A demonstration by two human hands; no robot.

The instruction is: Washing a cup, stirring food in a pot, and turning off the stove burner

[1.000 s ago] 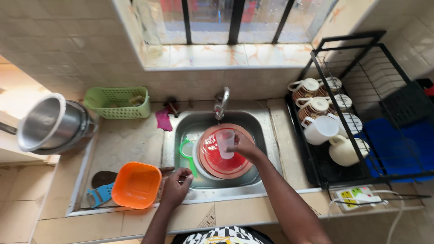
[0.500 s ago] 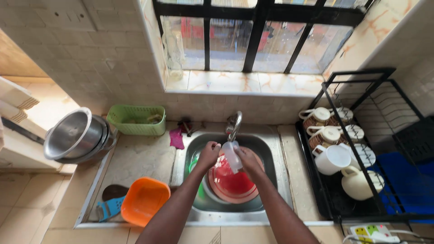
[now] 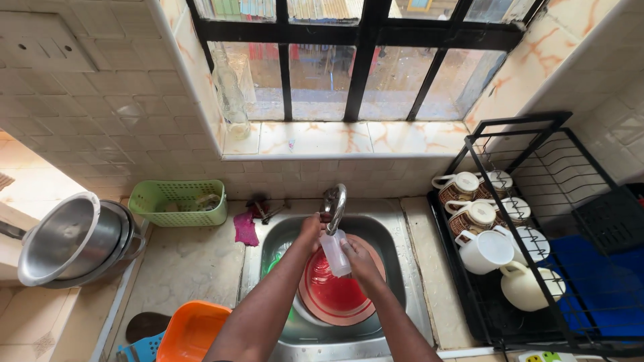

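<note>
Hands first: your right hand [image 3: 360,258] is wrapped around a clear plastic cup [image 3: 335,253], held tilted just under the curved metal tap [image 3: 334,205], while your left hand [image 3: 310,229] reaches up beside the spout with fingers bent, touching the cup's rim or the tap, I cannot tell which; below the cup a red plate [image 3: 335,295] lies in the steel sink [image 3: 396,268] on other plates, and something green shows at the basin's left wall; a pink cloth [image 3: 245,228] lies on the counter just left of the sink, with a green basket [image 3: 178,202] behind it against the tiled wall; stacked steel bowls [image 3: 74,239] sit far left, and an orange bowl [image 3: 191,332] stands at the near edge beside your left forearm; on your right a black wire rack [image 3: 537,221] holds patterned cups and a white jug [image 3: 530,287]; above, a barred window [image 3: 362,60] over a marbled sill, a clear bottle [image 3: 231,100] standing at its left end.
</note>
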